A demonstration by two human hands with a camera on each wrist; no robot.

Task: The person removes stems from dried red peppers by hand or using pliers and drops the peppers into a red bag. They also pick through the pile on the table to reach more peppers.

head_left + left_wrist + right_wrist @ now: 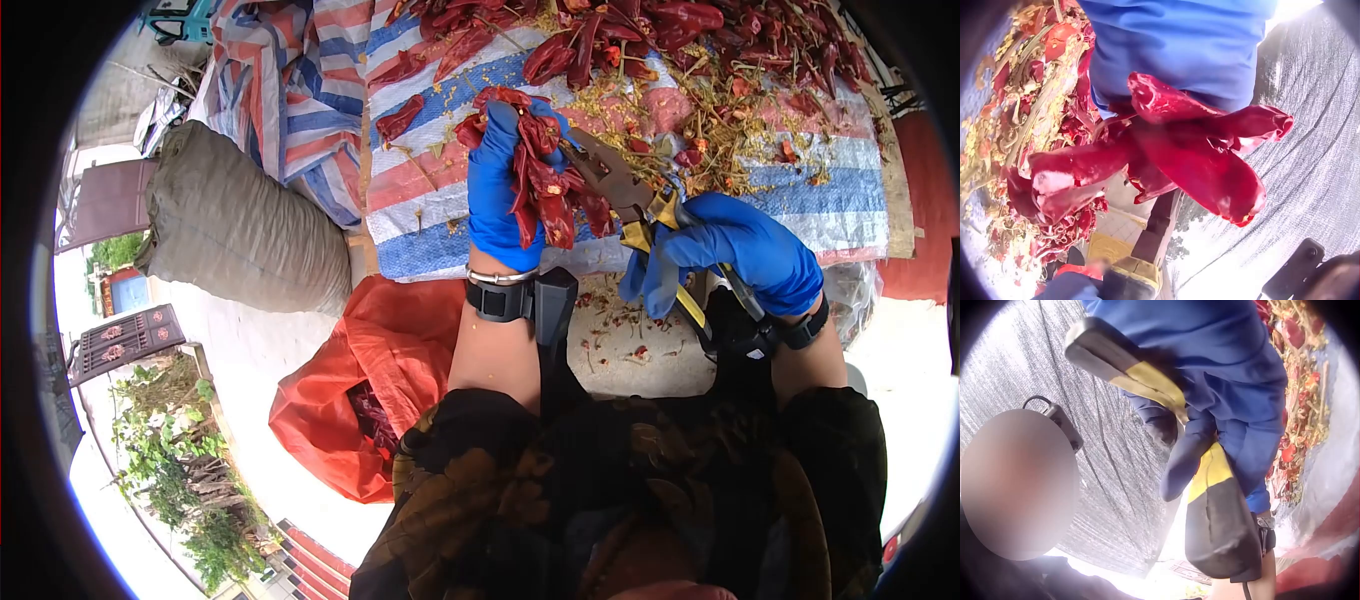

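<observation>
In the head view my blue-gloved left hand (496,190) grips a bunch of dried red chili peppers (548,205) over the front of the striped sheet. The peppers (1204,165) fan out below that glove in the left wrist view, several of them split at the end. My right hand (750,250), also gloved in blue, holds pliers (618,185) with a rusty metal head and yellow-and-black handles. Their head points at the bunch and overlaps its edge in the head view. Around the pliers' handles (1219,519) the right fingers are curled, with the handles spread apart.
A heap of dried red peppers (690,25) lies at the back of the striped sheet (420,245), with stems and yellow seeds (720,140) scattered in front. Below the sheet's left front stands a red bag (330,420) with peppers inside. A full grey sack (240,225) leans at left.
</observation>
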